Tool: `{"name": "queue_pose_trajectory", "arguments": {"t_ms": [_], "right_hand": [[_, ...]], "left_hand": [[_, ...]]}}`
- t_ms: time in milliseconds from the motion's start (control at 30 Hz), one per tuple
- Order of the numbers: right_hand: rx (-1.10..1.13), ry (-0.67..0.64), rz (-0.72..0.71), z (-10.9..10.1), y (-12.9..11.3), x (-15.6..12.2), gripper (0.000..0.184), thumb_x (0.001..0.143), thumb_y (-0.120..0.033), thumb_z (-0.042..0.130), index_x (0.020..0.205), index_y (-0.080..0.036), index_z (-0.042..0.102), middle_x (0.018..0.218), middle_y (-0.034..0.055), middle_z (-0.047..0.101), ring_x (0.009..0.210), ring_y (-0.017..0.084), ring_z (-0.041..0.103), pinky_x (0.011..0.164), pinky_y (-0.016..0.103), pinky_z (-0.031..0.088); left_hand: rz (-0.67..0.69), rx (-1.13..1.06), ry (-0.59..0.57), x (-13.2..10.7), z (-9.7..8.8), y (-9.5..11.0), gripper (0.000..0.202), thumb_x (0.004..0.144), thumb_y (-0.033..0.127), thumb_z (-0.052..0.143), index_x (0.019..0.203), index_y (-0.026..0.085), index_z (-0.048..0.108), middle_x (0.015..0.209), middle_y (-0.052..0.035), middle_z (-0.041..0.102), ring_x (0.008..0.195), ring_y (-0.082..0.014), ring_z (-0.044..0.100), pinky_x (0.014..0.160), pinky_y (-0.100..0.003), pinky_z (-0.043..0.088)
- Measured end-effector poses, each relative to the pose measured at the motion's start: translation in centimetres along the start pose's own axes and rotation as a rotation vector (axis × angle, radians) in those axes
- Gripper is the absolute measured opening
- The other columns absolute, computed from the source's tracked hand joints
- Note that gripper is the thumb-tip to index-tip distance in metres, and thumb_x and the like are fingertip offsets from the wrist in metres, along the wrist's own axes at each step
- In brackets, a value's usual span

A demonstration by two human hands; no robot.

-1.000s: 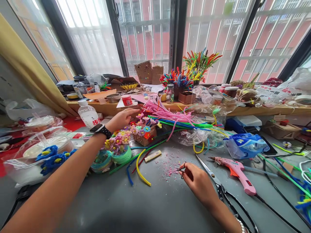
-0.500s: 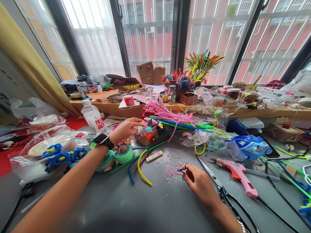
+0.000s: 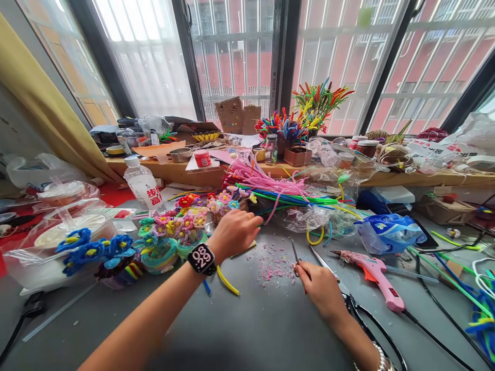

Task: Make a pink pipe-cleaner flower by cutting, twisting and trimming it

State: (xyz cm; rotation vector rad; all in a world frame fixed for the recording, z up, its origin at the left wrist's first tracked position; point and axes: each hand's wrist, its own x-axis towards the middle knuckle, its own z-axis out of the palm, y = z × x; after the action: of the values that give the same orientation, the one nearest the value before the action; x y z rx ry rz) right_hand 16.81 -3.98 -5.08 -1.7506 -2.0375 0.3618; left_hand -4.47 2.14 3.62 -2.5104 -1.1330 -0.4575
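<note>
My left hand [image 3: 236, 236], with a watch on its wrist, is over the middle of the table, just right of the fuzzy-wire flowers [image 3: 224, 200]. Its fingers are bent together and partly hidden behind the knuckles; whatever they may hold cannot be made out. A glue stick [image 3: 247, 249] lies mostly covered beneath it. My right hand [image 3: 320, 286] is closed round what looks like a small pair of scissors [image 3: 295, 251], the thin dark blade pointing away from me. Pink fuzz scraps [image 3: 273, 268] are scattered between the hands. Pink pipe cleaners [image 3: 266, 178] lie heaped beyond.
Large scissors [image 3: 346, 293] and a pink glue gun [image 3: 381, 278] lie at right, near a blue packet [image 3: 390, 234]. On the left stand flower pots [image 3: 158, 255], blue flowers [image 3: 95, 251] and a bottle [image 3: 143, 185]. A cluttered ledge [image 3: 209, 178] runs behind.
My left hand has left the flowers and moved right and nearer to me. The scissors in my right hand have turned so the blade points away. The view has shifted slightly.
</note>
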Motion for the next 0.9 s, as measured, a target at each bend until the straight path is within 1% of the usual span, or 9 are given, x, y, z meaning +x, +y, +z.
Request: {"name": "queue_pose_trajectory", "arguments": {"t_ms": [67, 167, 233, 333, 467, 533, 667, 800, 900], "right_hand": [[-0.062, -0.008, 0.05, -0.1, 0.2, 0.2, 0.034, 0.086, -0.025, 0.035, 0.068, -0.019, 0.062, 0.059, 0.0039, 0.066, 0.056, 0.017, 0.06, 0.05, 0.023, 0.032], [-0.102, 0.024, 0.067, -0.2, 0.3, 0.2, 0.03, 0.085, -0.029, 0.039, 0.071, -0.02, 0.063, 0.065, 0.0044, 0.068, 0.06, 0.018, 0.061, 0.05, 0.024, 0.032], [-0.111, 0.032, 0.062, -0.2, 0.3, 0.0, 0.029, 0.084, -0.033, 0.041, 0.07, -0.021, 0.063, 0.063, 0.004, 0.068, 0.058, 0.018, 0.061, 0.05, 0.024, 0.033], [-0.133, 0.008, 0.055, -0.1, 0.2, -0.1, 0.028, 0.083, -0.032, 0.042, 0.07, -0.021, 0.064, 0.063, 0.0043, 0.068, 0.059, 0.019, 0.062, 0.05, 0.025, 0.034], [-0.128, -0.028, 0.059, -0.1, 0.0, -0.2, 0.028, 0.083, -0.031, 0.042, 0.072, -0.02, 0.065, 0.068, 0.0061, 0.069, 0.063, 0.021, 0.063, 0.052, 0.025, 0.036], [-0.12, -0.028, 0.051, -0.1, 0.0, -0.1, 0.028, 0.082, -0.031, 0.042, 0.072, -0.02, 0.066, 0.068, 0.0066, 0.069, 0.063, 0.021, 0.063, 0.052, 0.025, 0.036], [-0.121, -0.039, 0.04, 0.0, 0.0, -0.1, 0.026, 0.082, -0.028, 0.042, 0.074, -0.019, 0.065, 0.07, 0.0065, 0.069, 0.064, 0.021, 0.063, 0.053, 0.025, 0.036], [-0.123, -0.059, 0.035, 0.1, -0.1, -0.1, 0.026, 0.083, -0.026, 0.041, 0.073, -0.019, 0.064, 0.07, 0.007, 0.069, 0.066, 0.021, 0.063, 0.052, 0.025, 0.035], [-0.105, -0.058, 0.023, 0.1, -0.2, -0.1, 0.024, 0.082, -0.024, 0.043, 0.072, -0.019, 0.064, 0.07, 0.0063, 0.069, 0.066, 0.02, 0.063, 0.052, 0.025, 0.034]], "left_hand": [[0.102, 0.025, 0.027, 0.6, 1.4, 1.3, 0.022, 0.076, 0.033, 0.05, 0.088, 0.018, 0.061, 0.09, -0.0076, 0.062, 0.086, -0.0202, 0.055, 0.088, -0.038, 0.034], [0.029, -0.007, -0.07, 1.7, 2.7, 1.9, 0.035, 0.084, 0.031, 0.037, 0.065, 0.015, 0.063, 0.059, -0.0068, 0.062, 0.064, -0.0164, 0.059, 0.085, -0.038, 0.037], [-0.108, -0.163, -0.124, 2.8, 3.0, 1.6, 0.031, 0.084, 0.034, 0.037, 0.085, 0.018, 0.063, 0.059, -0.004, 0.062, 0.058, -0.015, 0.059, 0.072, -0.033, 0.043], [-0.1, -0.358, -0.121, 4.4, 3.1, 0.9, 0.036, 0.079, 0.036, 0.047, 0.112, 0.023, 0.052, 0.078, -0.0028, 0.065, 0.071, -0.015, 0.06, 0.072, -0.03, 0.045], [-0.176, -0.034, 0.096, 5.9, 4.1, 0.1, 0.017, 0.073, 0.024, 0.054, 0.087, 0.019, 0.064, 0.103, -0.0094, 0.059, 0.101, -0.0251, 0.05, 0.093, -0.046, 0.031], [-0.174, 0.014, 0.119, 6.5, 4.7, -0.1, 0.025, 0.076, 0.02, 0.051, 0.099, 0.018, 0.059, 0.1, -0.0099, 0.061, 0.095, -0.0228, 0.053, 0.093, -0.046, 0.031], [-0.084, 0.117, 0.212, 8.2, 5.6, 0.1, 0.034, 0.083, 0.012, 0.035, 0.113, 0.015, 0.051, 0.129, -0.0114, 0.043, 0.114, -0.0232, 0.041, 0.097, -0.041, 0.03], [0.09, 0.176, 0.194, 10.5, 6.6, 0.7, 0.042, 0.084, 0.009, 0.029, 0.124, 0.016, 0.039, 0.135, -0.0082, 0.036, 0.124, -0.0219, 0.029, 0.101, -0.045, 0.022], [0.127, 0.182, 0.141, 11.8, 7.4, 1.1, 0.042, 0.083, 0.008, 0.031, 0.124, 0.015, 0.04, 0.122, -0.0107, 0.05, 0.122, -0.0213, 0.032, 0.102, -0.047, 0.021]]}}
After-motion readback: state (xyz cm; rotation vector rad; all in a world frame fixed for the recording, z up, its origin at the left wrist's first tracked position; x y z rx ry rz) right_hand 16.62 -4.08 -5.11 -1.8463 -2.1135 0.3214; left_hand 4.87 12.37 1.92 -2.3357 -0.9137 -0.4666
